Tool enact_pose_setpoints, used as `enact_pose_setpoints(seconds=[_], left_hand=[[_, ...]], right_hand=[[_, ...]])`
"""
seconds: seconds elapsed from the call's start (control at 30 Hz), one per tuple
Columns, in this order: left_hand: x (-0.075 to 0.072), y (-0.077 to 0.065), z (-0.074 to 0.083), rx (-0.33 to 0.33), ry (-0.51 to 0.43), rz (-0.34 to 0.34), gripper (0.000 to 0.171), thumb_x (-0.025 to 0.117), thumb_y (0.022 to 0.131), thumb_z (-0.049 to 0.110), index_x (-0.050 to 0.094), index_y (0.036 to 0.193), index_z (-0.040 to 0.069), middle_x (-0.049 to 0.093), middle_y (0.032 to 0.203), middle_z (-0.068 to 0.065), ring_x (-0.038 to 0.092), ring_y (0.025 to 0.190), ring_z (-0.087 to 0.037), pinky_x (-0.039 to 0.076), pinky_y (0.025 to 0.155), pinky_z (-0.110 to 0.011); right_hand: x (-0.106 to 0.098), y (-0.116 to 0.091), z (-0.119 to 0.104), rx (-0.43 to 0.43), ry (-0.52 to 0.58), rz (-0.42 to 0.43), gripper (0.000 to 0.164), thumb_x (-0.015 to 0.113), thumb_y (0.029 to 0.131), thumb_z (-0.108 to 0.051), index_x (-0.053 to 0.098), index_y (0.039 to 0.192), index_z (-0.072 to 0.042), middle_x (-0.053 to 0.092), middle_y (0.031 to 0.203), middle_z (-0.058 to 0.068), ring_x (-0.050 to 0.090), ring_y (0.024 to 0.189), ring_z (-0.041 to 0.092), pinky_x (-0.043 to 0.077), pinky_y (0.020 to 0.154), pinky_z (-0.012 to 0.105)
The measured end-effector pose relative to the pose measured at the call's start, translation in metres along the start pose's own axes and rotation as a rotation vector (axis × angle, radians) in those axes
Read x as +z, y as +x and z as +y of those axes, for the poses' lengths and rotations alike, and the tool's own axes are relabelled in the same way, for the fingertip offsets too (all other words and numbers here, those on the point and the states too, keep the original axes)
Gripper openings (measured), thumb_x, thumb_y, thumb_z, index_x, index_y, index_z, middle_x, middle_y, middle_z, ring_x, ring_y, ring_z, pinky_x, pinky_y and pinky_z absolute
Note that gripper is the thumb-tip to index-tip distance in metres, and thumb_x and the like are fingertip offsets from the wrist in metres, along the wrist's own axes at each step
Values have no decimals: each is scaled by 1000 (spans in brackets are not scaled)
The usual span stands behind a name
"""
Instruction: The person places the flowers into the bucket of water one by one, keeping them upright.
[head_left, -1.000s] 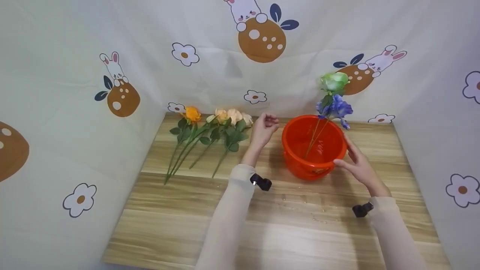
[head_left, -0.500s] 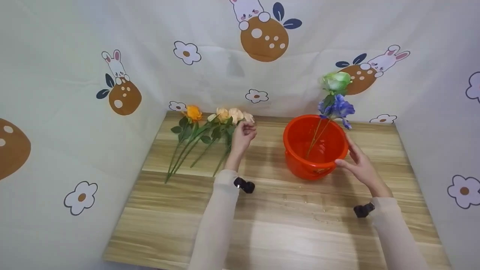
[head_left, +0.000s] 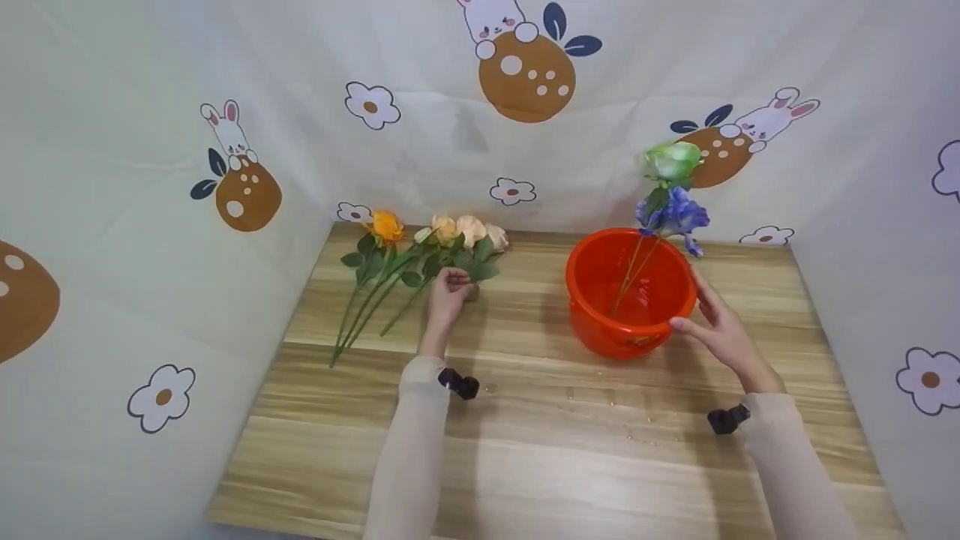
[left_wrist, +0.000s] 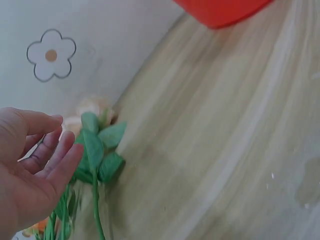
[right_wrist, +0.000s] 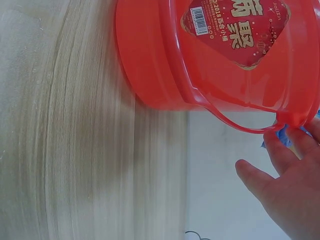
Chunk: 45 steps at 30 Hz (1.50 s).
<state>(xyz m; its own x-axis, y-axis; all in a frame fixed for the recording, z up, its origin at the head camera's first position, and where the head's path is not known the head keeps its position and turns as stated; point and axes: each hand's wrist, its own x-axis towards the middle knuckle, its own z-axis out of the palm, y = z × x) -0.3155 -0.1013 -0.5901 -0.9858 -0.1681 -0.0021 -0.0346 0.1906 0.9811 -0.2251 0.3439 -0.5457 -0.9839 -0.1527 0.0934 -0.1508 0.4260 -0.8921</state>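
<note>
My left hand [head_left: 448,298] hovers over the leaves of the pale peach roses [head_left: 471,231], its fingers loosely bent. In the left wrist view, a gap shows between thumb and fingers, with a green rose stem [left_wrist: 96,207] just beyond the fingertips. An orange rose [head_left: 388,226] lies farther left. My right hand [head_left: 726,336] rests against the right side of the red bucket [head_left: 600,336], fingers extended along its wall near the handle [right_wrist: 232,124]. Inside the bucket lean a light green rose [head_left: 673,161] and a blue-purple flower [head_left: 681,214], their stems crossing the interior.
The wooden table [head_left: 315,450] meets a patterned cloth backdrop [head_left: 427,165] at the back and sides. Small water drops [head_left: 611,403] dot the surface in front of the bucket. A black wrist camera [head_left: 459,383] sits on the left sleeve.
My left hand has moved left and towards me, from beside the bucket to the peach roses' leaves. The right hand stays at the bucket, which has not moved.
</note>
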Motion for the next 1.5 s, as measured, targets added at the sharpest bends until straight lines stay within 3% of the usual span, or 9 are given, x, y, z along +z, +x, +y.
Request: enact_pose_setpoints(seconds=[0.23,0.33,0.37,0.5,0.6,0.73,1.13,1.3,1.5], left_hand=[[-19,0,-22,-56,-20,44,21,62,89,-9,59,110,-9,65,111,-27,63,105,-34,53,93,-35],[-27,0,-35,-54,-62,36,20,63,88,-9,60,108,-8,66,111,-26,64,104,-34,54,94,-40],[-29,1,-43,-16,-88,34,19,66,88,-5,62,106,-4,68,107,-22,65,101,-30,55,92,-36],[-36,-1,-55,-26,-72,25,18,68,88,-3,63,105,-2,69,107,-20,66,103,-32,53,94,-38],[-37,-6,-50,-89,-30,9,25,62,91,-7,60,115,-10,64,118,-30,61,115,-41,51,101,-44],[-37,-9,-48,-103,15,-8,30,60,92,-8,58,121,-13,61,124,-32,59,120,-43,52,100,-38],[-32,-12,-46,-158,230,-73,28,67,90,1,66,118,0,71,114,-17,66,108,-30,55,92,-35],[-27,-13,-39,-163,231,-105,31,67,88,-3,65,118,-4,71,113,-21,67,107,-32,56,83,-30],[-19,-14,-33,-245,173,-147,31,65,89,-5,63,119,-5,69,114,-22,68,98,-25,56,76,-26]], right_hand=[[0,0,0,-29,32,0,89,71,90,-7,18,160,-20,16,167,12,18,152,38,26,111,3],[1,0,0,-37,47,4,89,71,90,-4,19,160,-18,17,167,12,18,152,37,26,112,4],[1,0,0,-40,50,4,89,71,89,-3,19,160,-17,17,167,13,19,152,37,26,113,6],[0,0,-1,-34,49,3,89,71,89,-3,18,160,-17,17,167,12,19,152,38,27,113,6],[0,0,-2,-32,52,2,89,71,90,-4,18,160,-17,17,167,12,19,151,39,27,111,4],[1,0,-2,-31,53,1,89,71,90,-4,17,160,-16,16,167,12,18,151,40,26,108,0],[2,0,-1,-27,52,1,89,71,90,-4,17,160,-14,16,167,12,18,152,39,26,109,1],[2,0,-1,-33,61,4,90,71,89,-3,17,160,-16,16,167,12,18,152,39,27,111,3],[2,0,1,-40,61,7,90,71,89,-3,18,160,-18,17,167,13,18,152,39,27,111,4]])
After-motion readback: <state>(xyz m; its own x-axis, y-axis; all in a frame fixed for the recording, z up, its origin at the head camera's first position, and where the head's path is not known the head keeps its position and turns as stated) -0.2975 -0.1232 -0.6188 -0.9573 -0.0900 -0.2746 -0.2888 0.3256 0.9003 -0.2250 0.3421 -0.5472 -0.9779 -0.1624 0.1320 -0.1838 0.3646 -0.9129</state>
